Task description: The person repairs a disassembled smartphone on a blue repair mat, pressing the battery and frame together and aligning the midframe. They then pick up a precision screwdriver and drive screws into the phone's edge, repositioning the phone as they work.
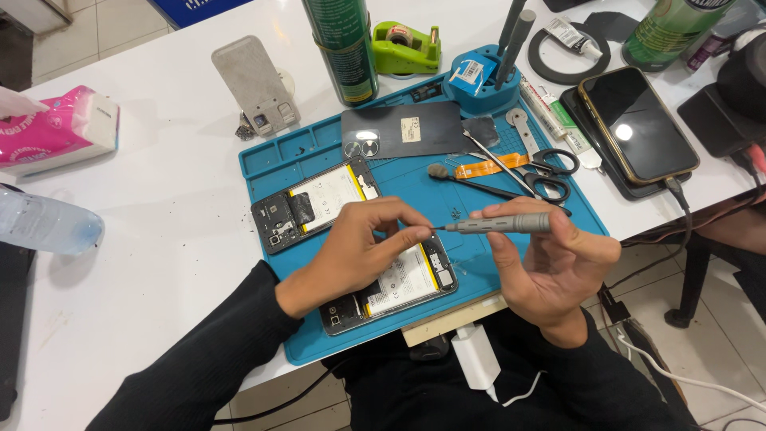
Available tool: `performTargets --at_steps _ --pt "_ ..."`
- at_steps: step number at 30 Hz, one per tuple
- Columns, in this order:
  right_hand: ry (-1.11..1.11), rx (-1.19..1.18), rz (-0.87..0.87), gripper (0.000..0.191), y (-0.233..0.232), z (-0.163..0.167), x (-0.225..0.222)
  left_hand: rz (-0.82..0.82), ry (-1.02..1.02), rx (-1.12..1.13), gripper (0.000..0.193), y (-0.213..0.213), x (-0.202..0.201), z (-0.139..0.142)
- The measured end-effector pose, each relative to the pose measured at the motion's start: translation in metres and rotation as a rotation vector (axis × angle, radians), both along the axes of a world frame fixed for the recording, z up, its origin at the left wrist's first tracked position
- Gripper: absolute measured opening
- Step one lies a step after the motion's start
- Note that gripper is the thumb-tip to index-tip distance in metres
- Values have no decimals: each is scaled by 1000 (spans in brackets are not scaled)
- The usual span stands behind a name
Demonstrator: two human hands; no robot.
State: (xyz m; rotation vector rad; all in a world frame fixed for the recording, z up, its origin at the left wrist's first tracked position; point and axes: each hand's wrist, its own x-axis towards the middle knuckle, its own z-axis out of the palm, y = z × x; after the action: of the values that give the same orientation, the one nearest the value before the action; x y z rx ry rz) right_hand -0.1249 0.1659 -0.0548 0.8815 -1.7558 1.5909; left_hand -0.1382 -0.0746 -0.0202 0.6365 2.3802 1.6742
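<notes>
Over the blue work mat point(495, 263), seen from the head camera, the risk lies at the tip of the grey screwdriver point(499, 224). The left hand point(351, 251) has its fingertips pinched together right at that tip, probably on a small screw or bit, though it is too small to make out. If the pinch loosens, such a part could drop and roll among the clutter (scissors point(550, 172), a brush point(471, 182), an orange ribbon cable point(487, 166)). A slip of the tip could also scratch the battery of the opened phone point(399, 283) lying directly under the hands at the mat's near edge.

The right hand point(554, 259) is curled around the screwdriver's handle, thumb and fingers closed on it, holding it level. A second opened phone point(315, 203) lies just beyond the left hand, untouched. A dark back cover point(403, 128) rests farther up the mat.
</notes>
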Motion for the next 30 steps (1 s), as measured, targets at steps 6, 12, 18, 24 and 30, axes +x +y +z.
performTargets --at_steps 6,12,18,24,30 --pt "-30 170 129 62 5 10 -4 -73 196 -289 28 -6 11 18" --pt "36 320 98 63 -2 17 -6 -65 307 -380 31 -5 13 12" --pt "28 362 103 63 -5 20 -7 -71 319 -364 30 -9 14 6" --pt "2 394 149 64 -5 21 -8 -84 292 -344 29 -9 13 7" --pt "-19 463 125 66 -6 23 -14 -81 188 -318 33 -11 8 9"
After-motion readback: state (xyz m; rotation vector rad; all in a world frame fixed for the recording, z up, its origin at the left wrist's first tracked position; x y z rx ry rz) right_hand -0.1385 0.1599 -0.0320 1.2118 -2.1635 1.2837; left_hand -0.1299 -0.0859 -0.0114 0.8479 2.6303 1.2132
